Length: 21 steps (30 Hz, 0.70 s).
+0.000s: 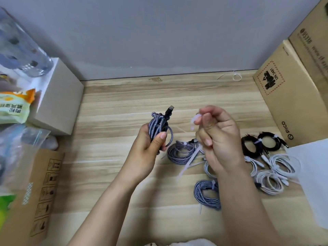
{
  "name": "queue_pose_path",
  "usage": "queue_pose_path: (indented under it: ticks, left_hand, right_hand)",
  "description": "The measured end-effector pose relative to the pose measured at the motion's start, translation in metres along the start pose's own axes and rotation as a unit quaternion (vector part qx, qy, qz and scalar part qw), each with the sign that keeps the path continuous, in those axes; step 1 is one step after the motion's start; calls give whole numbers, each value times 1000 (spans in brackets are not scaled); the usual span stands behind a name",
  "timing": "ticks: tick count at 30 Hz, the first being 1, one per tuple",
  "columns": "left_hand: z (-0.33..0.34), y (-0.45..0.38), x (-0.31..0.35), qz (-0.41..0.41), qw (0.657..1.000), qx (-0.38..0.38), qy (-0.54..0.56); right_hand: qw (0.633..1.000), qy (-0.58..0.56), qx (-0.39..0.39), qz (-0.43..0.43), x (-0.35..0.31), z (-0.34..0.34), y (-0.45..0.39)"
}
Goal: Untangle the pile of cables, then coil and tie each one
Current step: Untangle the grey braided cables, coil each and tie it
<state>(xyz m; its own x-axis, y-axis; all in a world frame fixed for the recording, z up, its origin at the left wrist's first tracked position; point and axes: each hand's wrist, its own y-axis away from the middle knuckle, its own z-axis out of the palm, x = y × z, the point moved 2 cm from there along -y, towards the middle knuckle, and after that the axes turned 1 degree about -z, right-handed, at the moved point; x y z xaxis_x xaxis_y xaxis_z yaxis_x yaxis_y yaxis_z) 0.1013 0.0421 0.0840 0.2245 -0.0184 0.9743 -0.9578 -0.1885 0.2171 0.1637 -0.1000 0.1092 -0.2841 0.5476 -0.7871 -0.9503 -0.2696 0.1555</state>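
My left hand (150,142) grips a coiled grey-blue braided cable (159,124) held upright above the wooden table (115,107), its dark plug pointing up. My right hand (218,137) is raised beside it and pinches a white zip tie (195,119) whose blurred tail hangs down past the palm. On the table lie tied coils: a braided one (179,151) between the hands, another braided one (206,194) near my right forearm, two black coils (259,144) and several white coils (276,176) at the right.
Cardboard boxes (291,96) stand along the right edge, with a white sheet (312,174) in front. A white box (58,96), snack bags and a carton (39,189) crowd the left. A loose zip tie (234,77) lies by the back wall.
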Motion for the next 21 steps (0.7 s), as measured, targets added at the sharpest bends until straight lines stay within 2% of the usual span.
queue_pose_path:
  ticks: [3, 5, 11, 15, 21]
  left_hand:
    - [1, 16, 3, 14, 1000, -3, 0]
    - [0, 25, 7, 27, 1000, 0, 3]
    - [-5, 51, 18, 49, 999, -2, 7]
    - [-9, 64, 21, 58, 998, -1, -6]
    - [-20, 76, 25, 83, 997, -9, 3]
  right_hand:
    - [998, 22, -49, 43, 23, 20, 26]
    - [997, 47, -49, 40, 32, 27, 35]
    - [987, 147, -6, -59, 33, 49, 60]
    - [964, 231, 23, -127, 37, 50, 69]
    - [934, 329, 40, -137, 36, 48, 75]
